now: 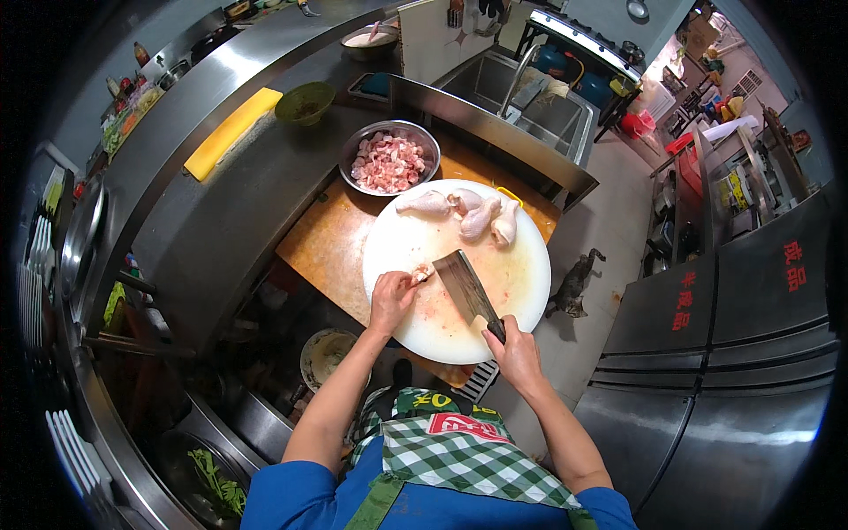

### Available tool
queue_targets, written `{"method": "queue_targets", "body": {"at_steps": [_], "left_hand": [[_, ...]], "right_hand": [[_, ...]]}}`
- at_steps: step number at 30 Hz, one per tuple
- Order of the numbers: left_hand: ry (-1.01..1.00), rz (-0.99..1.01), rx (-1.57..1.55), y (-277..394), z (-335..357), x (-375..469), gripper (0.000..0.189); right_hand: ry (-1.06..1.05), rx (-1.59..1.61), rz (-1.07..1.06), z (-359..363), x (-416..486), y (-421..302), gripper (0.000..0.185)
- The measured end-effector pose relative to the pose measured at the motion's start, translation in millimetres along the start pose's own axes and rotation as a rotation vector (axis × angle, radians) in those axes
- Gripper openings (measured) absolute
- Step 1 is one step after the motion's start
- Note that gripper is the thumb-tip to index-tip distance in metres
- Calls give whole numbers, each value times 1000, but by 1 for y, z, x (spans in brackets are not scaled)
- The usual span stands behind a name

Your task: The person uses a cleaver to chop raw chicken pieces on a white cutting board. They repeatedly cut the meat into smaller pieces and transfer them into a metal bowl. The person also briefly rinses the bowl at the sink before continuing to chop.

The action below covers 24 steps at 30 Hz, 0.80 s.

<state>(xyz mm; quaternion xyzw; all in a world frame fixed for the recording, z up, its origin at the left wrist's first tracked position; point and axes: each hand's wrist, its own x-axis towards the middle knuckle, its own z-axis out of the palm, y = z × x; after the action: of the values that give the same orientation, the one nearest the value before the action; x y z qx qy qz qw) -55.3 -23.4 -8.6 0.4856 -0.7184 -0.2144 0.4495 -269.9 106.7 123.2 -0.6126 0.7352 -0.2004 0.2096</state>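
Note:
On a round white cutting board [397, 308], my left hand [392, 298] grips the end of a small chicken piece [422, 271]. My right hand [515, 351] is closed round the dark handle of a cleaver [467, 285]. The blade lies over the middle of the board, its far corner just right of the piece. Several raw chicken drumsticks [480, 222] with skin lie together at the board's far side. Beyond the board's far left edge stands a steel bowl [346, 173] filled with chopped raw meat [389, 162]. Small scraps and pinkish stains mark the board.
The board rests on a wooden table [318, 248]. A steel counter [245, 192] runs along the left, bearing a yellow block [232, 132] and a green bowl [305, 104]. Behind is a sink [563, 126]. A cat [573, 288] is on the floor at right, near steel refrigerators [656, 424].

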Motion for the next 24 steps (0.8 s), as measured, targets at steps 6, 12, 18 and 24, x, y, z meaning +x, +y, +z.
{"method": "queue_targets", "body": {"at_steps": [6,12,18,24], "left_hand": [[80,-109,-122,5,7,-2,15],[74,-44,-31,0,5,-2,12],[65,-64,-53,0,7,-3,14],[78,-55,-99,1,5,-6,11]], "right_hand": [[250,139,-172,-13,5,-53,32],[-53,-128,-53,16,29,-44,38],[-64,-131,90,-14,25,-31,37],[215,19,-119,-16,6,-62,32]]}}
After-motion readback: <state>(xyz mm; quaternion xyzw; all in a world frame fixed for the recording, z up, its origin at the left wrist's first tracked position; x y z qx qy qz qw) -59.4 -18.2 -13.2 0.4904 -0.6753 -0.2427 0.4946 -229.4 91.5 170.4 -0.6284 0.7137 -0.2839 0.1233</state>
